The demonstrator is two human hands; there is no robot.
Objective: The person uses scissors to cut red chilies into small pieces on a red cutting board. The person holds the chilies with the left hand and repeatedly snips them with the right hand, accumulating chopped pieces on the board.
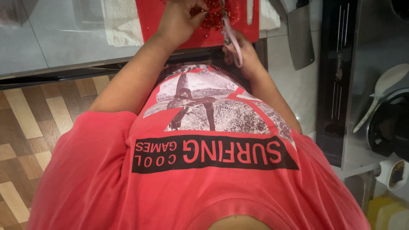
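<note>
Looking down past a red printed shirt [204,187], the view shows both hands at a red cutting board [149,17] on the counter. Left hand [177,19] is curled, fingertips pinched on a heap of red chopped pieces [213,17]. Right hand [243,53] is closed through the pink handles of scissors [230,34], whose blades reach up into that heap, just beside the left fingertips. A cleaver [300,38] lies on the counter right of the board, apart from both hands

right hand [240,49] gripping pink scissors [232,36], red chillies [213,17]
</note>
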